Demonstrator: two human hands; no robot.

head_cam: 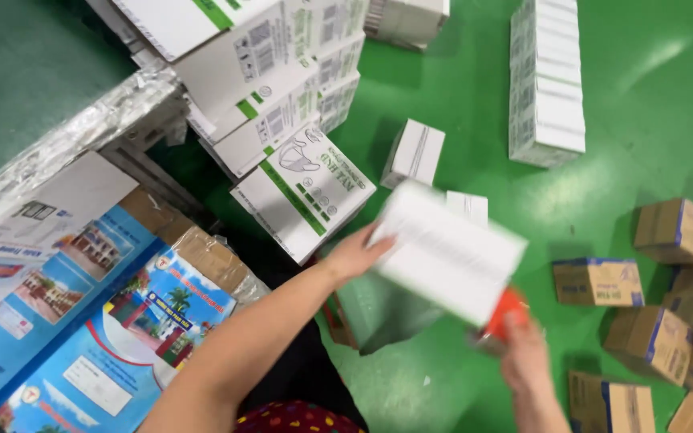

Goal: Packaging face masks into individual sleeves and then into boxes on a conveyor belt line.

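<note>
My left hand (354,255) grips the near-left edge of a white rectangular box (447,252), held tilted above the green floor and blurred by motion. My right hand (523,353) is under the box's right corner and is closed around a red-orange object (505,311), too blurred to identify. Just beyond the held box lie a small white box (415,152) and another white box (468,205) partly hidden behind it.
A leaning stack of white-and-green cartons (282,96) fills the upper left. Blue printed flat packs (82,305) lie at lower left beside a foil-covered edge (66,140). A row of white boxes (545,80) stands at top right. Several brown cartons (667,305) sit at right.
</note>
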